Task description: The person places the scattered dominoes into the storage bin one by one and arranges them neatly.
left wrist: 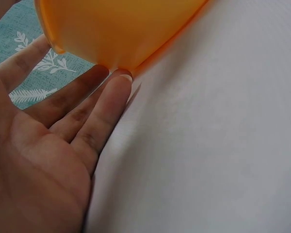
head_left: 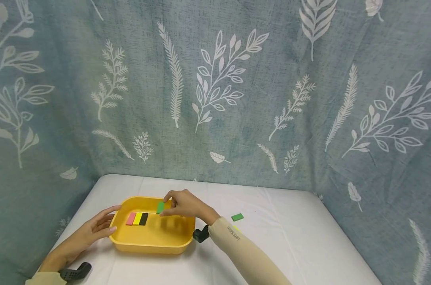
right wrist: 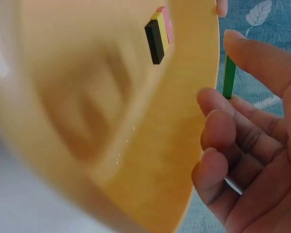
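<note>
A yellow tray stands on the table's left half. Inside it a pink block, a yellow block and a black block lie side by side. My right hand, above the tray's back right part, pinches a green block between thumb and finger; the right wrist view shows this green block edge-on. At the tray's left end, my left hand touches the outside with outstretched fingers. In the left wrist view these fingers reach the tray's outer wall.
Another green block lies on the white-covered table right of the tray. A bit of a yellow piece shows beside my right sleeve, which hides the rest. A leaf-patterned curtain hangs behind the table.
</note>
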Demonstrator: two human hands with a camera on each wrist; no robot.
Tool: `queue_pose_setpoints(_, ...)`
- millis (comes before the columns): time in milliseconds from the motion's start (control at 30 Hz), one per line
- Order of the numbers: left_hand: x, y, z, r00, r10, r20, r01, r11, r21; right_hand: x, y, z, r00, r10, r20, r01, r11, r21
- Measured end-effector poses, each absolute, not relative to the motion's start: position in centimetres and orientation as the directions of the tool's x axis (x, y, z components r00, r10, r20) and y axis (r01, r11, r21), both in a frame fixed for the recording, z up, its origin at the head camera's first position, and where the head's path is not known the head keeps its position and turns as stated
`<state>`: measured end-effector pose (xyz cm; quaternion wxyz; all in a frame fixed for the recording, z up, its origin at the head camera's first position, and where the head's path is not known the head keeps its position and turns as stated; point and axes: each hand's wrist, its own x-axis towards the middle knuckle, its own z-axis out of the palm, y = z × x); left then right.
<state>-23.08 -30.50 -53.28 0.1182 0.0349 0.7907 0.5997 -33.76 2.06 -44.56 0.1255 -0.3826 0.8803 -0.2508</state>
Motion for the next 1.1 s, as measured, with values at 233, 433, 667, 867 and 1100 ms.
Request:
queue_pose_setpoints(233, -23.0, -30.5, -53.3, -0.971, 0.19, -0.148, -0.091, 0.28, 0.956, -33.9, 1.1, -45.2, -0.678, -0.733, -0.052, -0.617, 0.607, -0.502)
queue_pose_setpoints(433, -22.9, -30.6, -53.3, -0.97, 0.192, -0.152, -0.094, 0.284, 0.954, -34.1, 0.4, -45.5, -0.689, -0.723, -0.061, -0.613, 0.625, -0.483)
queue_pose_setpoints(667, -22.8, -30.6, -53.2, -0.967, 0.211, -0.143, -0.084, 0.266, 0.96, -34.1, -0.2, -45.7, -0.688, -0.723, -0.061, -0.617, 0.627, -0.475)
queue_pose_setpoints(867, -22.8, -30.5, -53.1, -0.967, 0.206, -0.15, -0.093, 0.263, 0.96, -34.0, -0.4, -45.8, -0.682, -0.728, -0.075, -0.621, 0.629, -0.467)
queue_pose_setpoints(1100, -22.9, -30.6, -53.2, -0.968, 0.203, -0.149, -0.09, 0.273, 0.958, -34.2, -1.0, -46.3, -0.682, -0.725, -0.092, -0.608, 0.633, -0.48)
